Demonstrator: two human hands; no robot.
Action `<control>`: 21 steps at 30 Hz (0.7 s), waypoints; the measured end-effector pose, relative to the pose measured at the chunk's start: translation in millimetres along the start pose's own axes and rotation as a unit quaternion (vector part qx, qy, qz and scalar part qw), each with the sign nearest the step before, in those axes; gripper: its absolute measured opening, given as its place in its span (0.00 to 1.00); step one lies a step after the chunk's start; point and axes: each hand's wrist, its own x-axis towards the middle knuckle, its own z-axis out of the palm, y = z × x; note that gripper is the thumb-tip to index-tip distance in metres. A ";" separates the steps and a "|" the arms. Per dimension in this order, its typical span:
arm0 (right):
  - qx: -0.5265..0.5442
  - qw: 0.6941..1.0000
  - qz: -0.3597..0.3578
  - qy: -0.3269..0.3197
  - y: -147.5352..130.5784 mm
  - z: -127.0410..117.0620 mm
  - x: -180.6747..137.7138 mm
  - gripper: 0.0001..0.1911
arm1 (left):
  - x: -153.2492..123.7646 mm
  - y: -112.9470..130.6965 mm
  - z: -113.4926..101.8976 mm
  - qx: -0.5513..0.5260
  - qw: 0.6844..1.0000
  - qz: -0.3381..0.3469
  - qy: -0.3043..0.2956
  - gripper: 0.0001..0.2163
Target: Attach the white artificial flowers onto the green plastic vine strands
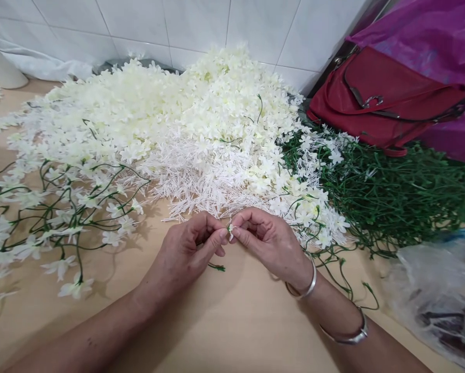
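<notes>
My left hand [186, 251] is closed in a pinch on a green plastic flower stem [217, 267], whose forked end pokes out below my fingers. Facing it, my right hand [271, 246] pinches a small white flower part [231, 231] at the stem's tip. The fingertips of both hands nearly meet, and they partly hide where the two pieces join. Just beyond them lies a pile of thin white stamens [205, 176]. Behind that rises a large heap of cream-white artificial petals [147, 109].
Flowers on green stems [77, 217] spread over the table [248, 326] at left. To the right are a tangled heap of green stems [395, 191], a red handbag [388, 98], a purple plastic bag [430, 31] and a clear plastic bag [438, 280]. White wall tiles [201, 23] stand behind.
</notes>
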 end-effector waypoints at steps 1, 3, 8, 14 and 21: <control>-0.002 1.000 -0.003 -0.001 0.4 0.4 -0.1 0.07 | -0.7 0.0 -0.1 0.001 1.000 0.000 0.000 0.08; -0.002 1.000 -0.008 -0.003 1.0 1.1 -0.1 0.07 | -1.8 -0.1 -0.3 0.001 1.000 -0.001 0.000 0.07; -0.007 1.000 -0.006 -0.016 -0.2 1.2 0.4 0.06 | -1.2 0.2 0.9 0.002 1.000 0.001 -0.005 0.08; 0.002 1.000 0.005 -0.021 0.3 2.2 0.5 0.09 | 0.1 -0.7 1.4 0.017 1.000 0.016 -0.004 0.08; -0.076 0.995 -0.064 -0.003 -3.0 1.7 -2.7 0.05 | -0.7 9.7 0.1 -0.009 1.000 0.002 -0.015 0.07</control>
